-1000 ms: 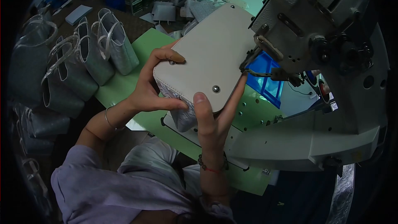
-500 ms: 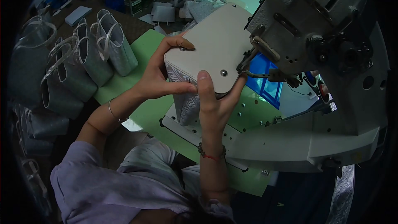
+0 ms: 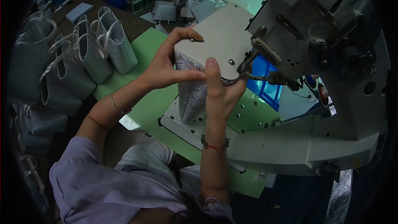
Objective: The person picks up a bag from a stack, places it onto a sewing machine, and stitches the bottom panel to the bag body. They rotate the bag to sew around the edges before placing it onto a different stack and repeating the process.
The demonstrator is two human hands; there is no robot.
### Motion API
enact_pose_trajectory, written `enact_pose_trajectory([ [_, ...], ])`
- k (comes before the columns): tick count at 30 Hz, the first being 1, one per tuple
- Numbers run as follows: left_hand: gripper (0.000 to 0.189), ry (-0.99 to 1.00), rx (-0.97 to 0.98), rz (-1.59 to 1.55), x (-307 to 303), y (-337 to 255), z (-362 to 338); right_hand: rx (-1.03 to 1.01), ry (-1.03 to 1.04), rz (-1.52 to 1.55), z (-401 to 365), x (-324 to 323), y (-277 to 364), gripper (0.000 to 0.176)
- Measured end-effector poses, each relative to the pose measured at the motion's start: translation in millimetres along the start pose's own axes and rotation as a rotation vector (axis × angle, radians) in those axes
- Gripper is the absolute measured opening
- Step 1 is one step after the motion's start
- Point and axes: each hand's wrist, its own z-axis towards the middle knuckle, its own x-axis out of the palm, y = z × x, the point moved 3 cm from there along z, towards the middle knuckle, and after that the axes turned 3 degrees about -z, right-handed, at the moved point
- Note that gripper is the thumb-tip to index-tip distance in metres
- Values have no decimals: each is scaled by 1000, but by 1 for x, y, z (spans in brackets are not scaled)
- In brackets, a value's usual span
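Both my hands grip a handbag (image 3: 222, 35) turned bottom up, with a flat pale base, round metal studs and silver patterned sides. My left hand (image 3: 170, 60) wraps its left corner, fingers over the base and thumb along the side. At the near right corner is my right hand (image 3: 219, 85), its thumb pressed against the stitched edge and its other fingers partly hidden behind the bag. The base's right edge sits at the needle and foot area of a sewing machine (image 3: 244, 67). Exact contact with the needle is hidden.
Several silver handbags (image 3: 114, 43) with handles stand at the left. A green work surface (image 3: 149, 114) lies under the machine arm (image 3: 282, 145). Behind the machine head is a blue tray (image 3: 263, 87). Bag pieces (image 3: 166, 11) are piled at the back.
The handbag and both my hands have shifted slightly right, and the bag has turned a little at the machine. My grip looks the same.
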Motion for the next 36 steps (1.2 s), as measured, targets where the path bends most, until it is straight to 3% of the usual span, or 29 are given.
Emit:
enact_pose_trajectory([
  [11,70,-58,-8,21,6,4,-2,22,60,-3,8,-4,-5,58],
  [19,72,-160,-8,62,19,-12,-17,231,212,82,11,-10,3,66],
  [24,75,-222,-40,51,27,-13,-25,256,266,94,16,-13,4,64],
  [30,81,-278,-106,250,38,-25,-45,246,358,94,20,-20,1,63],
  [36,90,-251,-29,486,56,-49,-69,315,452,140,18,-30,2,69],
])
